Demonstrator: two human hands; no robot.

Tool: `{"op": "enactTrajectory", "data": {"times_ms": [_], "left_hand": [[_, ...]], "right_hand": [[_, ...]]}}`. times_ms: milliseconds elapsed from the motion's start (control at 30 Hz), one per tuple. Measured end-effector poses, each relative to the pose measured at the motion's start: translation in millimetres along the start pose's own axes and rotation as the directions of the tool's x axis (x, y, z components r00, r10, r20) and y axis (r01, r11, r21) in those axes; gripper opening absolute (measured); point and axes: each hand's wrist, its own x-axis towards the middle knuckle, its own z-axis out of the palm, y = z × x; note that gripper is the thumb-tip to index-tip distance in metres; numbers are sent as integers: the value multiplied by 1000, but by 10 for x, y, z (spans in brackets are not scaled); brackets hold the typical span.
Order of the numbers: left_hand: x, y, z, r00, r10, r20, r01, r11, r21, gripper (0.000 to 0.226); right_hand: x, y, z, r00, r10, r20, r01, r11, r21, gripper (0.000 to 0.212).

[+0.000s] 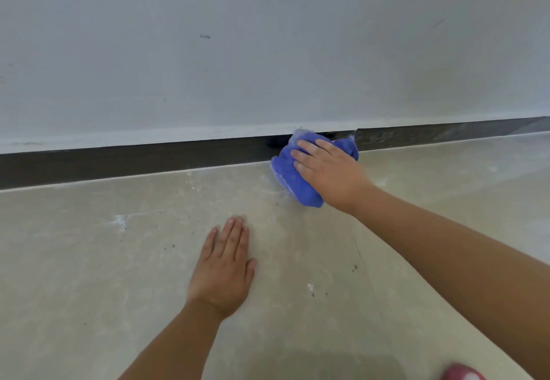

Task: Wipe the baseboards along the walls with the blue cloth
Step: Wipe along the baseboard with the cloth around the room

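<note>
Cloth (293, 177) sits bunched under our right hand (330, 171), fingers nearly straight, pressing it against the dark baseboard (134, 162) where it meets the floor (119, 275). Our left hand (224, 266) lies flat, empty, on the floor nearby.

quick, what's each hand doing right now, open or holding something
Left hand: open, flat on the floor, holding nothing.
Right hand: open, fingers straight, pressing the cloth against the baseboard.
</note>
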Motion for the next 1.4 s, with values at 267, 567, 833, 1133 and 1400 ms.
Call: {"op": "enactTrajectory", "data": {"times_ms": [267, 567, 833, 1133, 1400], "left_hand": [[-4, 19, -33, 994, -100, -53, 102, 995, 23, 68], [79, 117, -65, 977, -188, -100, 200, 971, 131, 54], [374, 878, -430, 805, -542, 241, 416, 805, 423, 56], [785, 1031, -642, 817, -509, 270, 379, 828, 413, 58], [676, 744, -836, 847, -415, 332, 233, 851, 470, 59]], "right_hand": [[-261, 799, 522, 989, 59, 138, -45, 994, -100, 53], [-472, 936, 983, 924, -200, -326, 242, 966, 92, 49], [-68, 939, 639, 927, -213, -307, 289, 930, 228, 38], [-462, 1421, 1298, 925, -158, -346, 218, 966, 140, 57], [-474, 1099, 953, 884, -352, -307, 367, 930, -8, 51]]}}
